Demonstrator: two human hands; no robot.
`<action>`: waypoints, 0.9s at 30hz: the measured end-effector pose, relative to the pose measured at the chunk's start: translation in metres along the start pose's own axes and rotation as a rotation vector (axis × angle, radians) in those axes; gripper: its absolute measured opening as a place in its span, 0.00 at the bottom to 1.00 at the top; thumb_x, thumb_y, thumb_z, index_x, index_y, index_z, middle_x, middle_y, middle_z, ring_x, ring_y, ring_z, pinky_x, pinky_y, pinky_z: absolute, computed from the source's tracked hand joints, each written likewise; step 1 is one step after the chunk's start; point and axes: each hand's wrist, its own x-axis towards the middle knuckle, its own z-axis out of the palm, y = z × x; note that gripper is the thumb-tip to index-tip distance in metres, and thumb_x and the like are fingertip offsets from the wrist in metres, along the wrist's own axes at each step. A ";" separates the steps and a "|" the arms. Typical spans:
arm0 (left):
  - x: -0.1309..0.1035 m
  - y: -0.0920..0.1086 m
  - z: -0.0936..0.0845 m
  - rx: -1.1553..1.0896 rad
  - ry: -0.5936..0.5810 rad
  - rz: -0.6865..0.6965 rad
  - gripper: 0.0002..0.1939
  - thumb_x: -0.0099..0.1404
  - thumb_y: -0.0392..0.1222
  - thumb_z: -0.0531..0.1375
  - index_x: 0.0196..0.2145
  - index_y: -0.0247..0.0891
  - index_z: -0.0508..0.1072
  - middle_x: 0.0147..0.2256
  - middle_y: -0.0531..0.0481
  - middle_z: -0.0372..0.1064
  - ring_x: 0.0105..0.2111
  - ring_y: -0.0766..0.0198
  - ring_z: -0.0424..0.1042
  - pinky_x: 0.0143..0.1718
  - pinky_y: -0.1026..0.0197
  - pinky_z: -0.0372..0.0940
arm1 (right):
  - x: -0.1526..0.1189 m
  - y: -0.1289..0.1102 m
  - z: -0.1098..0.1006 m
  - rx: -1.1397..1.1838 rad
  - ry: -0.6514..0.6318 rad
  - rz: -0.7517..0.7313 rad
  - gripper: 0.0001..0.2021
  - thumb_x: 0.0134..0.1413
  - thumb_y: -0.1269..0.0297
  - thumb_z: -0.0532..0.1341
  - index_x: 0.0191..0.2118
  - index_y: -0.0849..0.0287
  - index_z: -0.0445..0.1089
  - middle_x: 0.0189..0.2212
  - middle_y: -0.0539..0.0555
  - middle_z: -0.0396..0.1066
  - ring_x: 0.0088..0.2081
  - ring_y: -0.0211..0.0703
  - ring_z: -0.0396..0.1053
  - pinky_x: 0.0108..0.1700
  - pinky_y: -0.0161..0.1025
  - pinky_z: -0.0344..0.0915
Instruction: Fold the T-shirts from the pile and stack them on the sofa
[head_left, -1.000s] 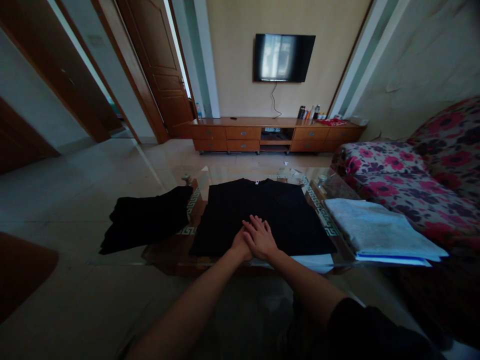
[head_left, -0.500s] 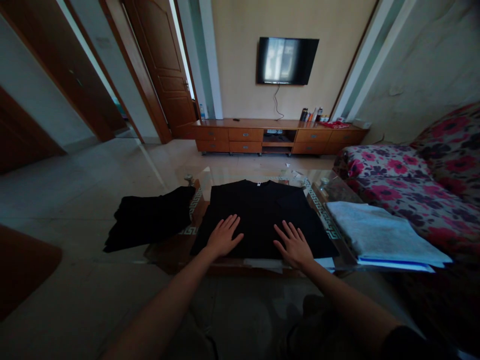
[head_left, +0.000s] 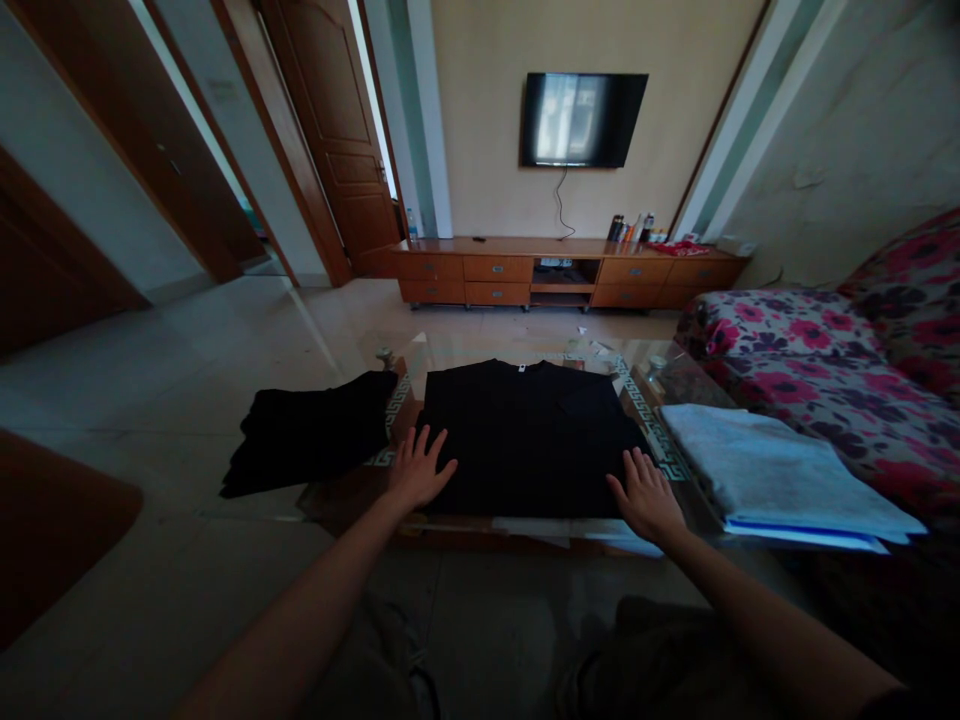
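Note:
A black T-shirt (head_left: 525, 430) lies spread flat on the glass coffee table (head_left: 697, 370), its neckline with a small white label toward the far side. My left hand (head_left: 418, 470) rests on the shirt's near left edge, open with fingers spread. On the near right edge lies my right hand (head_left: 645, 492), also open and palm down. Neither hand grips the cloth. To the left, a folded black garment pile (head_left: 315, 425) sits on the table's end. A stack of pale, papery sheets or bags (head_left: 772, 475) with a blue edge lies at the right end.
A sofa with a floral cover (head_left: 810, 370) stands along the right. Across the room are a wooden TV cabinet (head_left: 499, 270) and a wall-mounted television (head_left: 585, 120). A brown door (head_left: 334, 130) is at the back left. White papers lie under the glass.
My hands have moved apart across the shirt, the left one leftward and the right one rightward, out to its side edges. The view has shifted slightly.

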 end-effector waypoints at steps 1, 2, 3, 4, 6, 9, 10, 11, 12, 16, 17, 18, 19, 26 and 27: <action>0.004 0.003 -0.001 0.001 -0.004 -0.025 0.37 0.71 0.64 0.48 0.70 0.43 0.57 0.72 0.39 0.45 0.73 0.39 0.37 0.69 0.38 0.39 | 0.004 -0.009 -0.005 0.018 0.022 0.046 0.38 0.69 0.43 0.42 0.73 0.67 0.50 0.73 0.66 0.45 0.73 0.59 0.43 0.70 0.54 0.43; 0.008 0.008 -0.002 0.004 0.007 -0.045 0.36 0.71 0.64 0.47 0.69 0.41 0.60 0.71 0.37 0.48 0.72 0.38 0.39 0.69 0.37 0.38 | 0.010 -0.020 -0.010 0.044 0.049 0.093 0.37 0.69 0.43 0.42 0.71 0.67 0.53 0.71 0.68 0.50 0.70 0.61 0.49 0.69 0.56 0.46; 0.013 0.015 -0.003 0.010 0.029 -0.053 0.36 0.72 0.63 0.47 0.67 0.38 0.62 0.70 0.36 0.51 0.72 0.38 0.41 0.69 0.36 0.37 | 0.016 -0.032 -0.016 0.078 0.086 0.133 0.36 0.70 0.44 0.42 0.71 0.66 0.54 0.69 0.68 0.55 0.68 0.62 0.54 0.66 0.57 0.50; 0.018 0.024 -0.004 0.014 0.060 -0.041 0.35 0.72 0.62 0.46 0.66 0.37 0.63 0.69 0.35 0.52 0.72 0.39 0.42 0.69 0.36 0.36 | 0.022 -0.045 -0.022 0.113 0.134 0.143 0.34 0.71 0.45 0.41 0.70 0.64 0.55 0.67 0.68 0.57 0.66 0.62 0.57 0.65 0.58 0.51; 0.028 0.046 -0.003 0.010 0.111 0.034 0.34 0.73 0.60 0.45 0.65 0.35 0.64 0.69 0.35 0.54 0.72 0.43 0.43 0.70 0.39 0.36 | 0.034 -0.074 -0.031 0.163 0.212 0.038 0.32 0.72 0.48 0.41 0.70 0.63 0.55 0.68 0.66 0.57 0.66 0.60 0.56 0.65 0.56 0.51; 0.039 0.086 0.002 -0.026 0.114 0.216 0.32 0.75 0.56 0.44 0.67 0.35 0.61 0.70 0.40 0.52 0.72 0.50 0.44 0.71 0.46 0.38 | 0.046 -0.124 -0.032 0.207 0.235 -0.175 0.31 0.72 0.49 0.43 0.71 0.63 0.54 0.71 0.64 0.51 0.71 0.56 0.47 0.69 0.54 0.45; 0.042 0.098 0.005 -0.033 0.099 0.275 0.32 0.75 0.55 0.44 0.68 0.35 0.59 0.71 0.41 0.51 0.72 0.51 0.44 0.72 0.48 0.38 | 0.047 -0.141 -0.029 0.216 0.206 -0.243 0.32 0.72 0.49 0.43 0.71 0.64 0.53 0.72 0.63 0.48 0.72 0.55 0.45 0.70 0.53 0.44; 0.046 0.108 0.008 -0.035 0.076 0.327 0.32 0.74 0.53 0.45 0.70 0.35 0.57 0.71 0.42 0.49 0.73 0.53 0.43 0.72 0.49 0.38 | 0.048 -0.157 -0.025 0.223 0.177 -0.315 0.33 0.72 0.48 0.43 0.72 0.64 0.52 0.73 0.63 0.46 0.73 0.54 0.42 0.71 0.52 0.42; 0.049 0.115 0.011 -0.032 0.045 0.368 0.32 0.74 0.50 0.46 0.71 0.35 0.55 0.72 0.43 0.47 0.73 0.54 0.41 0.72 0.49 0.37 | 0.048 -0.171 -0.020 0.230 0.141 -0.391 0.33 0.72 0.48 0.43 0.73 0.63 0.51 0.74 0.61 0.44 0.73 0.53 0.40 0.71 0.51 0.40; 0.060 0.120 0.022 -0.029 -0.068 0.403 0.33 0.72 0.45 0.48 0.72 0.40 0.52 0.74 0.47 0.40 0.74 0.56 0.37 0.72 0.49 0.37 | 0.050 -0.203 -0.004 0.275 0.018 -0.477 0.32 0.73 0.50 0.39 0.76 0.58 0.44 0.74 0.56 0.42 0.74 0.48 0.41 0.72 0.49 0.40; 0.061 0.118 0.023 -0.035 -0.081 0.395 0.33 0.72 0.46 0.48 0.73 0.41 0.52 0.74 0.48 0.39 0.74 0.56 0.36 0.72 0.49 0.37 | 0.051 -0.204 -0.001 0.277 -0.003 -0.463 0.32 0.73 0.49 0.38 0.76 0.56 0.43 0.74 0.56 0.41 0.74 0.49 0.41 0.72 0.50 0.40; 0.062 0.115 0.025 -0.044 -0.087 0.394 0.33 0.72 0.47 0.48 0.73 0.43 0.52 0.74 0.49 0.38 0.74 0.56 0.36 0.72 0.49 0.38 | 0.053 -0.201 0.001 0.272 -0.019 -0.454 0.33 0.72 0.47 0.39 0.76 0.54 0.43 0.74 0.55 0.41 0.74 0.49 0.41 0.72 0.50 0.40; 0.063 0.111 0.025 -0.054 -0.086 0.393 0.33 0.72 0.49 0.49 0.73 0.45 0.51 0.74 0.50 0.38 0.74 0.56 0.36 0.72 0.48 0.39 | 0.056 -0.197 0.002 0.259 -0.032 -0.452 0.33 0.72 0.44 0.40 0.76 0.52 0.43 0.74 0.54 0.41 0.74 0.50 0.40 0.72 0.52 0.39; 0.063 0.058 0.023 -0.072 0.061 0.193 0.34 0.74 0.62 0.45 0.72 0.48 0.52 0.73 0.48 0.44 0.73 0.53 0.41 0.71 0.46 0.41 | 0.080 -0.103 0.005 0.099 -0.038 -0.269 0.35 0.70 0.41 0.42 0.76 0.52 0.43 0.75 0.52 0.36 0.75 0.50 0.33 0.72 0.54 0.34; 0.063 0.045 0.022 -0.063 0.071 0.148 0.35 0.74 0.61 0.45 0.72 0.47 0.53 0.73 0.47 0.44 0.73 0.53 0.42 0.71 0.46 0.41 | 0.083 -0.084 0.006 0.078 -0.027 -0.231 0.36 0.70 0.41 0.42 0.76 0.52 0.43 0.75 0.52 0.36 0.75 0.50 0.32 0.72 0.53 0.33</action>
